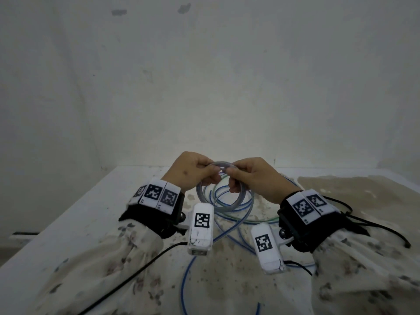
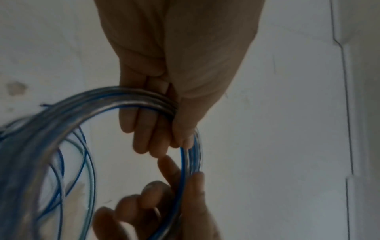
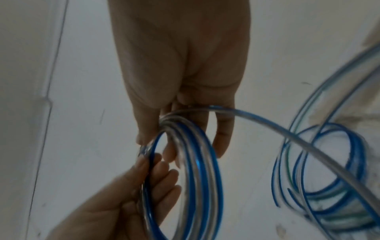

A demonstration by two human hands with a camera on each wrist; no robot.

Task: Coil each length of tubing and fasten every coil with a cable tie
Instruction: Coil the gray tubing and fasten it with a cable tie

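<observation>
Both hands hold a small coil of clear tubing with a blue stripe (image 1: pixel 223 202) upright above the table. My left hand (image 1: pixel 212 172) pinches the top of the coil (image 2: pixel 144 97) between thumb and fingers. My right hand (image 1: pixel 229 176) grips the same coil (image 3: pixel 197 170) right beside it, fingers curled through the loop. In the right wrist view a free length of this tubing (image 3: pixel 287 134) runs off to the right. More blue-striped and green-striped tubing (image 1: pixel 245 218) lies in loose loops on the table under the hands.
The white table top (image 1: pixel 91 223) is stained and ends at a wall behind and an edge on the left. A blue-striped tube (image 1: pixel 185 273) trails toward me. Black camera cables (image 1: pixel 136 269) cross the near left and the right side.
</observation>
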